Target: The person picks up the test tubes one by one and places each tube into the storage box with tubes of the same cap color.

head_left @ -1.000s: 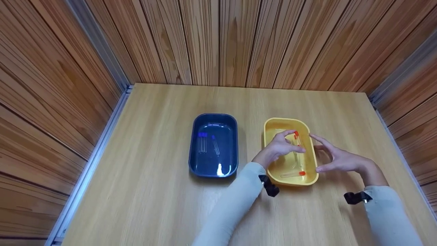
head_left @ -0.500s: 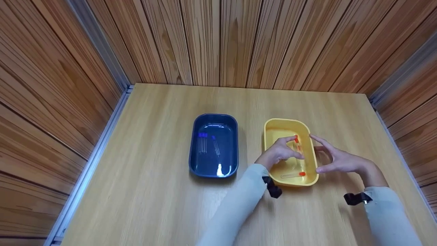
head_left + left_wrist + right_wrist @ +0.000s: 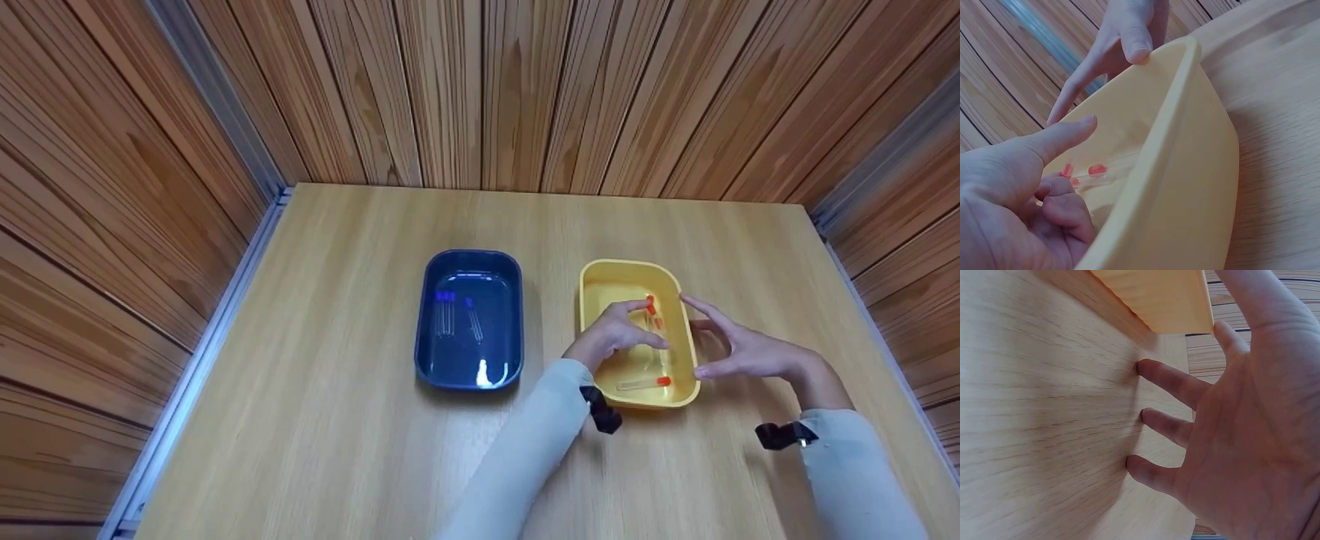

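In the head view, my left hand reaches into a yellow tray on the right. Its index fingertip is right at the red cap of a clear test tube, and its thumb stands apart. The left wrist view has several red caps just beyond the bent fingers. Another red-capped test tube lies across the near end of the tray. My right hand steadies the tray's right side, thumb and index finger at the rim. In the right wrist view its other fingertips rest on the table.
A dark blue tray stands left of the yellow one, with several purple-capped test tubes lying in it. Wood-panelled walls enclose the back and sides of the table.
My left hand has come slightly nearer the body inside the yellow tray, and the red caps beside it lie lower and farther apart. My right hand has stayed in place.
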### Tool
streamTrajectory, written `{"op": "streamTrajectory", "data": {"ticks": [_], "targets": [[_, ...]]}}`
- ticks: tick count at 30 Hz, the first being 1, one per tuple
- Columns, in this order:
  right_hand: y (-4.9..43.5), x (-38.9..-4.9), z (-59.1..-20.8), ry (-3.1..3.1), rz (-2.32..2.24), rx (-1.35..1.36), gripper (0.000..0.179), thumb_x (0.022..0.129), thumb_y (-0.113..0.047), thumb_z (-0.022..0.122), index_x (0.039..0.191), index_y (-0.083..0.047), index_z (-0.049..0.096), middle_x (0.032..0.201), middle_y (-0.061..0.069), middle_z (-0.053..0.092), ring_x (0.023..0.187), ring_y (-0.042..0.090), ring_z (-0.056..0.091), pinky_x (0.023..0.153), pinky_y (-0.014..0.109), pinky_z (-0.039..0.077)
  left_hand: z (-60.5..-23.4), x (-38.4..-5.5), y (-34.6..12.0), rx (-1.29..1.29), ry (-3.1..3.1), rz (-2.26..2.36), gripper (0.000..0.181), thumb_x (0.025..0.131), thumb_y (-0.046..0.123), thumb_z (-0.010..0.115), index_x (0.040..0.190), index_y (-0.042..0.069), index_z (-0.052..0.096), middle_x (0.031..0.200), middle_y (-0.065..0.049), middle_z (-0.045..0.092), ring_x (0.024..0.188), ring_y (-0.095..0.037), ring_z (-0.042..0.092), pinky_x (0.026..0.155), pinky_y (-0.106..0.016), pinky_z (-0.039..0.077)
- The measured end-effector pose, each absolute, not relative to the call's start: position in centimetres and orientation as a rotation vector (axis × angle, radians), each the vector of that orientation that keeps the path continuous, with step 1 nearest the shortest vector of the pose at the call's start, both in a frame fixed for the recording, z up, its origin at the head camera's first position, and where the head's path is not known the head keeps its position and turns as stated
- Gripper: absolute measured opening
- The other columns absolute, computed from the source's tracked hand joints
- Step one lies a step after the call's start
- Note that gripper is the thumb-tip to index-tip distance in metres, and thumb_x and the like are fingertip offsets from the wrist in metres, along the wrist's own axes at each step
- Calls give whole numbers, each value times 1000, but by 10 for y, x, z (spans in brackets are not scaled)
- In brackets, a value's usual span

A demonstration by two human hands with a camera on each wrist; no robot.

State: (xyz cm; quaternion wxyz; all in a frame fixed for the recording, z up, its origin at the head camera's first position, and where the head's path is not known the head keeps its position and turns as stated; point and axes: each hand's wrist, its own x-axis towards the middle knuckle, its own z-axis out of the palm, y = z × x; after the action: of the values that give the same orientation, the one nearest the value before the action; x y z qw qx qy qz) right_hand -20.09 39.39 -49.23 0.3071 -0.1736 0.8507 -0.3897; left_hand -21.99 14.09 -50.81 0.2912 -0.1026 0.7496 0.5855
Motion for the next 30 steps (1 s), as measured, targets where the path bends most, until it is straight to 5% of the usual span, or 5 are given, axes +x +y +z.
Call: {"op": "streamTrajectory", "data": {"ticks": [4,7,12,30], "targets": [[394,-202,-492,2251,-1037,-464,128,95,-24,89,182,-23,-4,181,39,20,166,69,11,116,102,6,-510,-219,143,-248,2023,1612,82,81,0,100,153,26,71,160,-2,67,131,-13,62,126,-30,49],[394,-202,-492,2248,-1037,-469,128,95,-23,89,182,-23,-4,180,40,23,166,70,11,116,102,8,-510,-217,143,-205,2057,1637,82,80,-5,98,154,19,70,162,-6,67,145,-16,62,131,-30,46],[393,-203,-492,2236,-1033,-467,127,95,-22,89,182,-24,-4,178,41,26,166,70,12,115,102,10,-509,-215,141,-173,2102,1602,82,81,-2,98,156,17,69,164,-4,66,156,-18,57,134,-29,43],[394,-202,-490,2239,-1021,-468,126,97,-23,88,182,-26,-5,181,40,19,166,70,12,116,101,10,-509,-213,140,-151,2143,1557,81,82,7,101,155,19,69,165,-3,65,155,-18,58,132,-27,44]]}}
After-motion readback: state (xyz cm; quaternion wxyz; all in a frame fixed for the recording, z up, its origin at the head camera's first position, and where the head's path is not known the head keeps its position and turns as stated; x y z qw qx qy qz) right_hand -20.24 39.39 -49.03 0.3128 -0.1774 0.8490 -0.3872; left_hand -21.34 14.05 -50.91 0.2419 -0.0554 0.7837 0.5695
